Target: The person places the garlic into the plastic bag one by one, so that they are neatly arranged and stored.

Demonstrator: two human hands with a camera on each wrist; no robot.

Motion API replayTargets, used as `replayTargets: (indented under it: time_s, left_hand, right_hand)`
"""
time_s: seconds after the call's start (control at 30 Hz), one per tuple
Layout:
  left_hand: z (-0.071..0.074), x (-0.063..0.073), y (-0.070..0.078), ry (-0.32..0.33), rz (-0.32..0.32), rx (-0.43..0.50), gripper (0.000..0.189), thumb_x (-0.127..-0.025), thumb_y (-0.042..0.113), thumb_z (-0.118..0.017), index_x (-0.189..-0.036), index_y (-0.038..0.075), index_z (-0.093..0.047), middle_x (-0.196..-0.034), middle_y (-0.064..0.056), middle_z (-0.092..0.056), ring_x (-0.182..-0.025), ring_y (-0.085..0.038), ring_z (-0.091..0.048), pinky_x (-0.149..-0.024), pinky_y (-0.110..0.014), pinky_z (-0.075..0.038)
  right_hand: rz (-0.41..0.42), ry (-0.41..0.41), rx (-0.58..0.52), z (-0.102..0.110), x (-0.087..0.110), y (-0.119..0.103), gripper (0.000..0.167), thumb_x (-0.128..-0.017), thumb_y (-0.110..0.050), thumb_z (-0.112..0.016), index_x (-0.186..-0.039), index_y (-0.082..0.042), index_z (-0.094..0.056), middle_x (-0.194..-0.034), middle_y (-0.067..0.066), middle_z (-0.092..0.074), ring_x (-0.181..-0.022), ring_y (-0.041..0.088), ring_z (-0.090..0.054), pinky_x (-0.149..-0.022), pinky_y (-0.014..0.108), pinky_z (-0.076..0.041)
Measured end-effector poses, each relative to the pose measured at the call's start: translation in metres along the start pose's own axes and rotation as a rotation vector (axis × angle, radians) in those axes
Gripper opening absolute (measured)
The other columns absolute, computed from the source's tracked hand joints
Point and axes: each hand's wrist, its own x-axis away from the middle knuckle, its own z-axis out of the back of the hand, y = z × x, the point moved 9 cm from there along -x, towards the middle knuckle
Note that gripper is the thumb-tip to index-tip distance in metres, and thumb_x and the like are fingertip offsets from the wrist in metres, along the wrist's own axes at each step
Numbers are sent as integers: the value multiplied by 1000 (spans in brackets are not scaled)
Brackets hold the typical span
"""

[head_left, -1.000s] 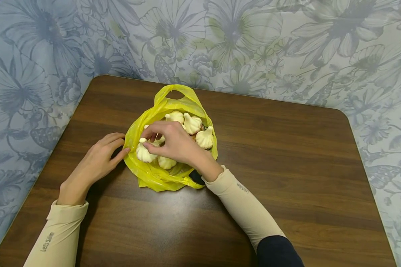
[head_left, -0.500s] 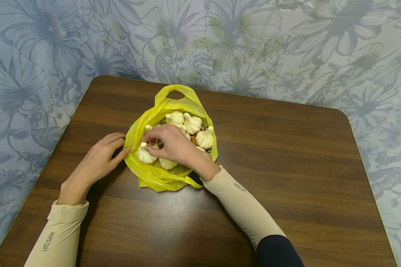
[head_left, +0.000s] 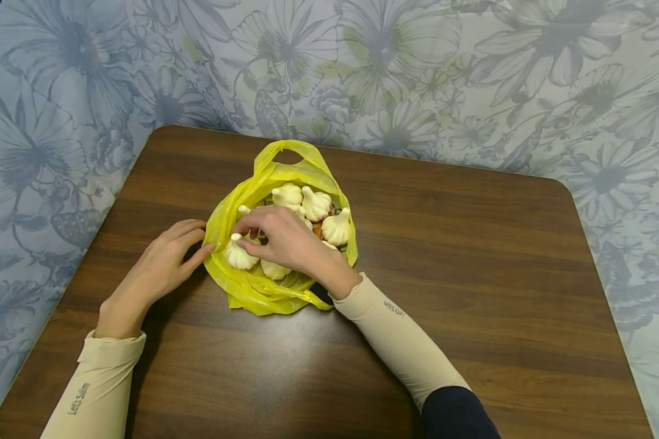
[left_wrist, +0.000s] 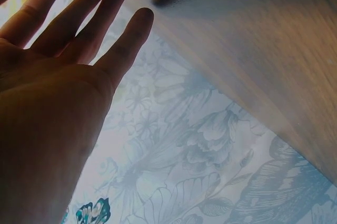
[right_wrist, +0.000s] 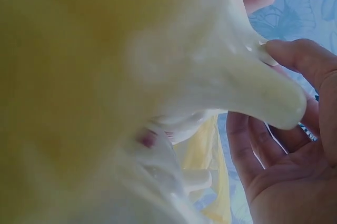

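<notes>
A yellow plastic bag (head_left: 269,296) stands with its mouth spread on the brown table, several white garlic bulbs (head_left: 337,227) inside it. My right hand (head_left: 285,238) reaches over the mouth and holds a garlic bulb (head_left: 241,253) at the bag's left side, thumb at its neck. In the right wrist view the thumb (right_wrist: 295,56) meets a bulb's neck, with fingers curled beyond; a nearer bulb's stem (right_wrist: 263,95) covers part of the grip. My left hand (head_left: 162,256) touches the bag's left rim with fingertips, its fingers nearly straight and spread in the left wrist view.
The wooden table (head_left: 472,274) reaches wide to the right of the bag. Flower-patterned wallpaper (head_left: 395,73) closes off the back and left sides. Something orange-brown (head_left: 318,230) shows between the bulbs. One bag handle loop (head_left: 288,149) stands up at the back.
Over the last second my right hand lowered slightly with the garlic bulb, settling it further into the bag, then stayed still. My left hand has kept its place at the rim.
</notes>
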Motion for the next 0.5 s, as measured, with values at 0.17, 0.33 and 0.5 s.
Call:
replayTargets:
  time_s: [0.17, 0.33, 0.5]
  left_hand:
    - [-1, 1, 0, 8, -9, 0, 23, -95, 9, -77, -113, -5, -72, -127, -25, -67, -125, -44, -59, -103, -65, -49]
    - [-1, 1, -1, 8, -8, 0, 23, -95, 10, -77, -112, -5, -72, -127, -25, -67, -126, -44, -59, -103, -65, -49]
    - [-2, 2, -2, 6, -2, 0, 24, -96, 11, -76, -114, -4, -71, -128, -26, -67, -126, -45, -58, -103, -66, -49]
  right_hand:
    - [-7, -18, -15, 0, 0, 2, 15, -101, -23, -72, -112, -16, -78, -103, -5, -76, -88, 8, -67, -79, 16, -51]
    - [-17, -14, -50, 5, 1, 3, 18, -102, -22, -71, -117, -14, -77, -109, -3, -77, -92, 8, -68, -83, 18, -53]
    - [-14, 56, -111, 19, 4, 4, 17, -103, -19, -70, -114, -9, -79, -108, -2, -78, -93, 9, -68, -83, 19, -55]
